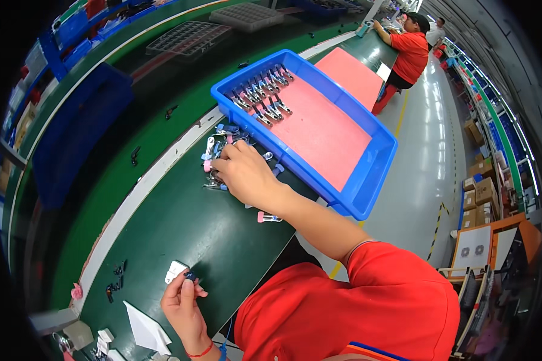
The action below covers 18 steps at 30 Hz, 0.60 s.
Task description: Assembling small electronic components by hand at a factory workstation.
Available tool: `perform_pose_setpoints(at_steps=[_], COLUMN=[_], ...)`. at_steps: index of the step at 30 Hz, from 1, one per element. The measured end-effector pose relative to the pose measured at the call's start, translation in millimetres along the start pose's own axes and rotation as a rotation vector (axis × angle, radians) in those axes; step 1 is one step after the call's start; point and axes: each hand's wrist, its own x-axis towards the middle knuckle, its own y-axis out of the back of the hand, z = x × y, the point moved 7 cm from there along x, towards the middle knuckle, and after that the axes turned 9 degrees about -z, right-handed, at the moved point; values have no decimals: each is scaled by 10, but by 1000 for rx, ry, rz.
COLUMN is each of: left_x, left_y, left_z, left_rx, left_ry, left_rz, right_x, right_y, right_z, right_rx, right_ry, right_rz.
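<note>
My left hand [185, 304] pinches a small dark piece [190, 276] between thumb and fingertips, above the green bench. Just beside those fingers lies a small white block [174, 271]. My right hand [247, 171] reaches into a loose pile of small clear and metallic pieces with pink and blue ends [226, 131]. Its fingers are curled down among them, and whatever they grip is hidden. One pink-ended piece [268, 217] lies apart, near the bench edge. Beyond the pile, a blue tray [367, 204] with a pink lining holds rows of black-and-silver clips [262, 87].
A green conveyor belt [117, 180] with scattered dark pieces runs along the bench's left side. Small black parts [117, 280] and a white sheet [146, 328] lie near my left hand. Farther along the bench, a person in red [409, 54] works beyond a pink sheet [352, 75].
</note>
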Motion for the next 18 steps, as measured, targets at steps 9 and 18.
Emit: perform_pose_setpoints(at_steps=[9, 18], left_x=[23, -46], left_y=[17, 26], left_z=[-49, -69], left_rx=[9, 6], left_ry=[11, 33], left_rz=[-1, 7], right_x=[70, 157], right_y=[-137, -270], right_z=[-73, -241], right_rx=[-149, -202], right_ry=[36, 89], right_rz=[-113, -136])
